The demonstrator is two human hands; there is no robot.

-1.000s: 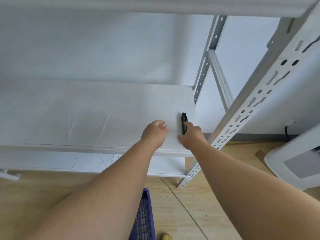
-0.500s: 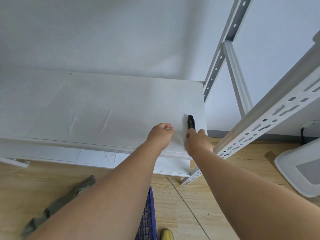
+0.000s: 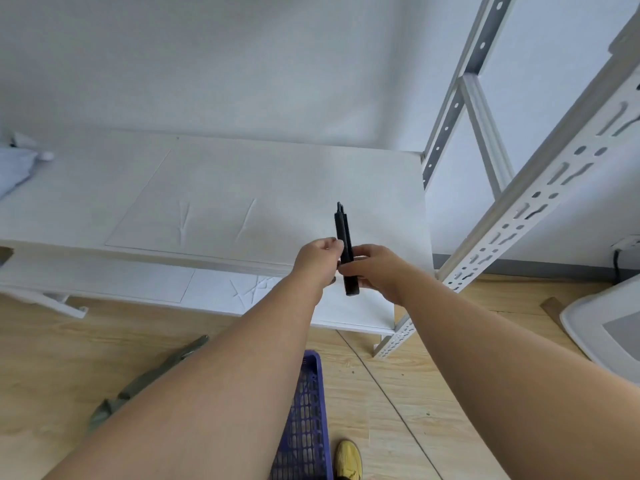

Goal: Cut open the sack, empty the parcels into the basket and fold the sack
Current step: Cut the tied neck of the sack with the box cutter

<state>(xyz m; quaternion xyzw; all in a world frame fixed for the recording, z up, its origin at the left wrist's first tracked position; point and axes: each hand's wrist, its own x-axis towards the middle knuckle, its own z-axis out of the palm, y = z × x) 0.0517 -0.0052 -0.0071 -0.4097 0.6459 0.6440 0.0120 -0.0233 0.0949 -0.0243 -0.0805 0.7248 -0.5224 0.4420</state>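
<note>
slim black utility knife [image 3: 346,247]: held upright above the near right edge of the white shelf [image 3: 221,202], long axis running near to far, tip pointing far; right hand [image 3: 375,268] curls its fingers [image 3: 349,268] round the lower handle, left hand [image 3: 317,259] pinches the body just above, both touching it. olive-green fabric sack [image 3: 145,382]: flat on the wooden floor [image 3: 398,393], near and left, well apart from the blade and nearer the left arm. purple plastic mesh basket [image 3: 306,410]: on the floor between the forearms; whether the blade is extended cannot be told.
</note>
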